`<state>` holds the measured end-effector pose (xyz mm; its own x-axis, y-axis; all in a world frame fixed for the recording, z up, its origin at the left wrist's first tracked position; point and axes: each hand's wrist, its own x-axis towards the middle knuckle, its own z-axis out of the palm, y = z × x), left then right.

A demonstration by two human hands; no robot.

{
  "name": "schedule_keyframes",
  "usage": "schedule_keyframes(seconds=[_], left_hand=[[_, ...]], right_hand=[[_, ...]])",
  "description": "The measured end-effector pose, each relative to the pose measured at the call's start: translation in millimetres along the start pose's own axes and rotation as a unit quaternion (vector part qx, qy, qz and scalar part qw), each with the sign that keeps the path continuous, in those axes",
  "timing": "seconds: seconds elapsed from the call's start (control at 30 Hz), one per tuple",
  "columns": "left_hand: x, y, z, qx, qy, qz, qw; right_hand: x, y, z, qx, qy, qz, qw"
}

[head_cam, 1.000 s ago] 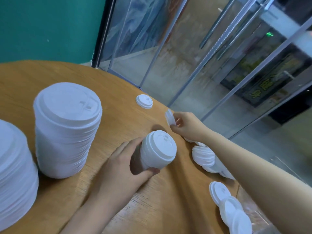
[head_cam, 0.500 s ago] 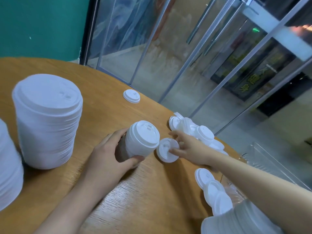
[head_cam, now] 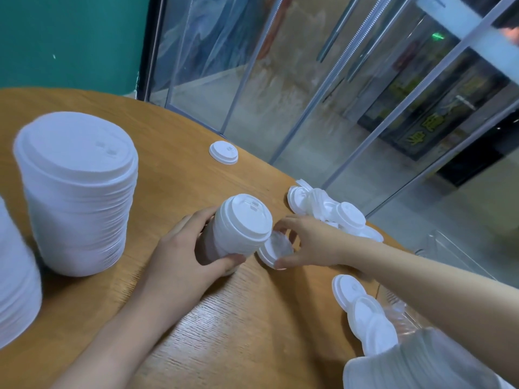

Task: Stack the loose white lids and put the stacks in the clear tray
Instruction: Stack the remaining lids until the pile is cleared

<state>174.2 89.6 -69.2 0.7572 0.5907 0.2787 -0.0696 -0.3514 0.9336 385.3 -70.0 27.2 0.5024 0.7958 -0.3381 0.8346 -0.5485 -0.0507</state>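
Beside small stack (head_cam: 241, 226), R hand (head_cam: 311, 242) now pinches lid (head_cam: 275, 249).

Yellow characters show on a dark sign (head_cam: 429, 130) behind the glass doors (head_cam: 351, 113), too blurred to read. A small green lit sign (head_cam: 438, 37) glows above, also illegible.

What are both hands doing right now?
Left hand: grips the small lid stack.
Right hand: pinches a single lid beside that stack.
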Motion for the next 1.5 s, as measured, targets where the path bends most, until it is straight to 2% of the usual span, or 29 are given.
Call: schedule_keyframes(seconds=[0.17, 0.3, 0.37, 0.53, 0.87, 1.03, 1.13, 1.33, 1.5], left_hand=[[-1.2, 1.3, -1.0, 0.0, -0.002, 0.001, 1.0], [-1.9, 3.4, 0.5, 0.004, 0.002, 0.0, 1.0], [-2.0, 4.6, 1.1, 0.004, 0.0, -0.001, 1.0], [-3.0, 7.0, -1.0, -0.003, -0.008, -0.013, 1.0], [-3.3, 8.7, -4.6, 0.005, -0.018, -0.015, 1.0], [-2.4, 10.1, -3.4, 0.0, -0.012, -0.013, 1.0], [-3.6, 9.9, -3.5, 0.0, -0.009, -0.016, 1.0], [-3.8, 10.3, -2.3, 0.011, -0.006, -0.015, 1.0], [-4.8, 11.3, -4.8, 0.01, -0.011, -0.017, 1.0]], right_hand=[[-15.8, -11.5, -51.1, 0.076, 0.108, 0.011, 0.991], [-39.2, -38.2, -91.9, 0.111, 0.163, -0.046, 0.979], [-45.4, -53.3, -99.8, 0.102, 0.148, -0.07, 0.981], [-41.0, -79.0, -91.8, -0.021, 0.103, -0.114, 0.988], [-28.3, -96.1, -86.2, -0.117, 0.031, -0.091, 0.988], [-28.9, -101.5, -87.4, -0.154, 0.029, -0.092, 0.983], [-26.8, -103.1, -83.6, -0.149, 0.027, -0.091, 0.984], [-25.2, -108.8, -99.1, -0.129, -0.031, -0.043, 0.99], [7.0, -92.7, -119.6, -0.04, 0.027, -0.068, 0.997]])
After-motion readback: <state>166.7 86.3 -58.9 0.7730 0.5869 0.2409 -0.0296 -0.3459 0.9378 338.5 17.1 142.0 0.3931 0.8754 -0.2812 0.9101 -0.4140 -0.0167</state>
